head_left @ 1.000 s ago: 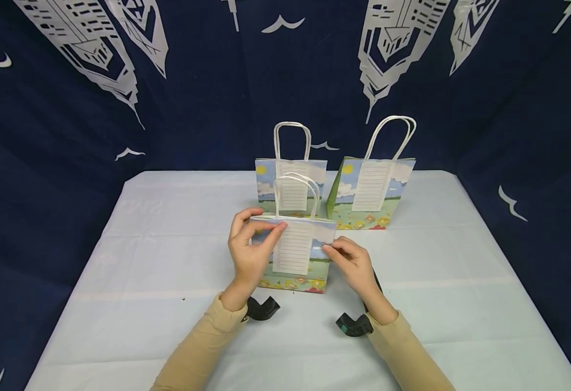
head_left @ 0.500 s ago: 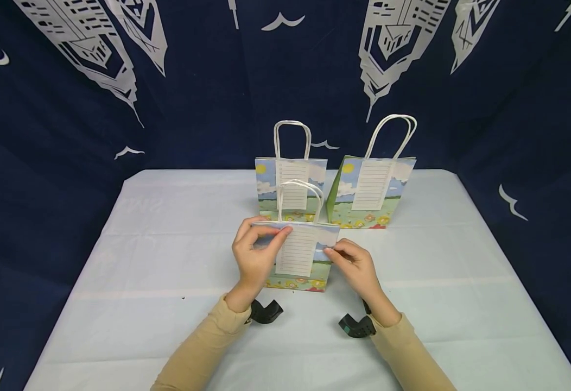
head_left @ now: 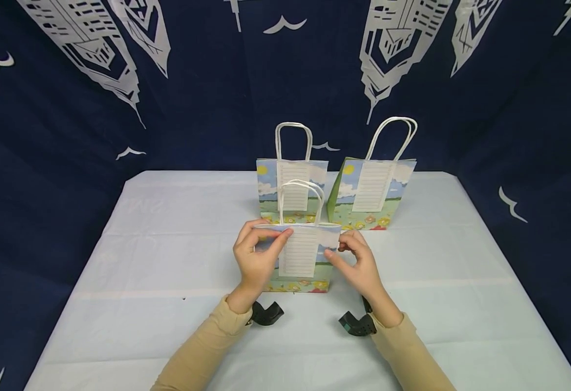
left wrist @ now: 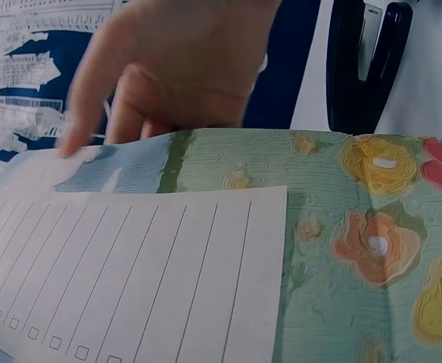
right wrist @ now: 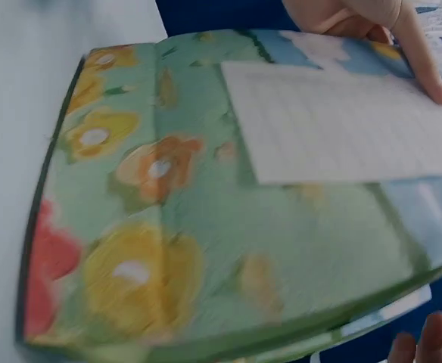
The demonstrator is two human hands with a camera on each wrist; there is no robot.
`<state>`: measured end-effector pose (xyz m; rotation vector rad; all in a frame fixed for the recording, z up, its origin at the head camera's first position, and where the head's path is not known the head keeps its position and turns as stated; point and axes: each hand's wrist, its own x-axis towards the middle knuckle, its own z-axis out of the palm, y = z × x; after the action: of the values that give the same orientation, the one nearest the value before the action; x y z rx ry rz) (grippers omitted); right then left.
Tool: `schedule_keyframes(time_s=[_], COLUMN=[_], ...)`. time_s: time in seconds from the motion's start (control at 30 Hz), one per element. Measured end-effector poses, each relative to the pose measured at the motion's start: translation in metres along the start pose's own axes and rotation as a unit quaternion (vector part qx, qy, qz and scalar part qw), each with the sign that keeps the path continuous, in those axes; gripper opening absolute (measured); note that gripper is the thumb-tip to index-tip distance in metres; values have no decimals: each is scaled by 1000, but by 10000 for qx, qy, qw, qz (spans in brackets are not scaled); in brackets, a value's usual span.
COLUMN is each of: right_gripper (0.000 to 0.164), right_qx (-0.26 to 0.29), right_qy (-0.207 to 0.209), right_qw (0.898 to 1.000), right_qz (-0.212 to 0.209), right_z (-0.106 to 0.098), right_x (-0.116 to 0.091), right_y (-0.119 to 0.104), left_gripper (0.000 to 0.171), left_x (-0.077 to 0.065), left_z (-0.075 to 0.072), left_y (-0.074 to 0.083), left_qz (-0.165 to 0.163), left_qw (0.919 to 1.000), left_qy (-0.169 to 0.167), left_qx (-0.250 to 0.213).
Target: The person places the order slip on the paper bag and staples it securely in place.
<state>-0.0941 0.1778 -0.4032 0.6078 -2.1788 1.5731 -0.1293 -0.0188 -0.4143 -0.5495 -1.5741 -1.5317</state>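
A small paper gift bag (head_left: 295,286) with a flower-meadow print and white twisted handles (head_left: 301,183) stands in front of the person. On its face is a white lined sheet (head_left: 297,255) with small checkboxes. My left hand (head_left: 256,260) pinches the bag's top edge at the left, thumb on the front face by the sheet's upper corner. My right hand (head_left: 361,266) is at the bag's right edge. Its thumb overlaps the front face, and the fingers (right wrist: 433,338) are apart from the thumb, beside the bag's side in the right wrist view.
Two matching bags stand behind: one bag (head_left: 268,190) directly at the back, partly hidden, and another bag (head_left: 344,202) to the right, each with a lined sheet. A white cloth covers the table (head_left: 168,260). A dark blue printed curtain (head_left: 207,98) hangs behind.
The front bag's top has shifted slightly right and toward the person, the left hand moving with it. The right hand's fingers have spread away from the thumb at the bag's edge.
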Motion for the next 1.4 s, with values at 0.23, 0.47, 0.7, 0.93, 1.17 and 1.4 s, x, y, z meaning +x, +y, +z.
schedule_keyframes(time_s=[0.23,0.47,0.7,0.93,1.17,1.4], right_gripper=[47,31,21,20,20,20], right_qx=[-20,-9,-123,0,42,-32], right_qy=[260,539,596,555,571,448], right_qw=[9992,9983,9975,9974,9974,9979], right_qz=[315,208,357,465,447,467], right_z=[9,16,15,14,13,12], right_x=[15,23,23,22,20,21], right_y=[-26,-37,-38,-36,-35,-37], left_gripper=[17,24,41,33,16,14], left_x=[-1,1,14,17,28,37], left_z=[-2,-3,-7,-23,-31,-30], left_y=[-1,7,32,16,20,40], left_qz=[91,186,-354,-1385,-1663,-1778], left_qw=[10000,9997,9988,9784,9603,9580], left_qy=[-18,-33,-336,-1483,-2228,-2248], left_qx=[13,137,-35,-395,-240,-104])
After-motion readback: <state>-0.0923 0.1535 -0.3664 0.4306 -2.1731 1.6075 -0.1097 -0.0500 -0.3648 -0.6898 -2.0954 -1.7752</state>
